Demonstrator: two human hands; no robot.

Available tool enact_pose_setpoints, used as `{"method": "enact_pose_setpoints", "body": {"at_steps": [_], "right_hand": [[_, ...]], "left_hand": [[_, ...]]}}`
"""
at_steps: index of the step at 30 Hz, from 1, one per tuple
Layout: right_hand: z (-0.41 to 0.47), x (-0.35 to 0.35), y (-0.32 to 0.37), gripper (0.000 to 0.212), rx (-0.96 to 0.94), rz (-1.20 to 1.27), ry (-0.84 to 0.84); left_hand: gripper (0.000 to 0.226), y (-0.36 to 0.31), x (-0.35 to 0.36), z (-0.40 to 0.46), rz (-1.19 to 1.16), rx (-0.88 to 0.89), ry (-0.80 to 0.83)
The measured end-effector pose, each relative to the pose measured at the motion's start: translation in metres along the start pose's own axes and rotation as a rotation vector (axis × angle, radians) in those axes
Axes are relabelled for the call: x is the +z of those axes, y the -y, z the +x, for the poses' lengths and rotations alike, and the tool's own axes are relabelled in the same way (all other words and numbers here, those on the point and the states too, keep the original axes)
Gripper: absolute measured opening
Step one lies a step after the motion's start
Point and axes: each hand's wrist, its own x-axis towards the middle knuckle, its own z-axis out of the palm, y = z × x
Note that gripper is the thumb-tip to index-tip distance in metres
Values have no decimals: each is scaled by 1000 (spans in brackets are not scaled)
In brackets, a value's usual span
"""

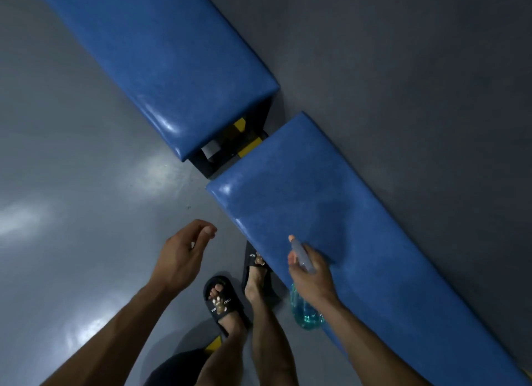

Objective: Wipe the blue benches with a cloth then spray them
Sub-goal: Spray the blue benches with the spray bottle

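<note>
Two blue padded benches stand end to end along a diagonal: the far bench at upper left and the near bench running to lower right. My right hand is shut on a clear spray bottle with blue liquid, its nozzle over the near bench's front edge. A darker damp patch shows on the near bench just beyond the nozzle. My left hand hovers over the floor left of the bench, fingers loosely curled and holding nothing. No cloth is in view.
A black frame with yellow marks shows in the gap between the benches. Glossy grey floor lies to the left, a dark grey wall behind the benches. My feet in black slippers stand beside the near bench.
</note>
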Motion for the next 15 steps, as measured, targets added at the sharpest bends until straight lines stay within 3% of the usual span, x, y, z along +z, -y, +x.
{"method": "enact_pose_setpoints", "body": {"at_steps": [4, 7, 15], "right_hand": [[59, -44, 28, 23, -35, 80, -113], [104, -78, 54, 13, -15, 123, -248], [140, -91, 86, 17, -26, -120, -155]], "left_hand": [[27, -8, 2, 13, 14, -11, -4], [26, -17, 3, 27, 19, -17, -4], [37, -35, -1, 55, 8, -46, 0]]}}
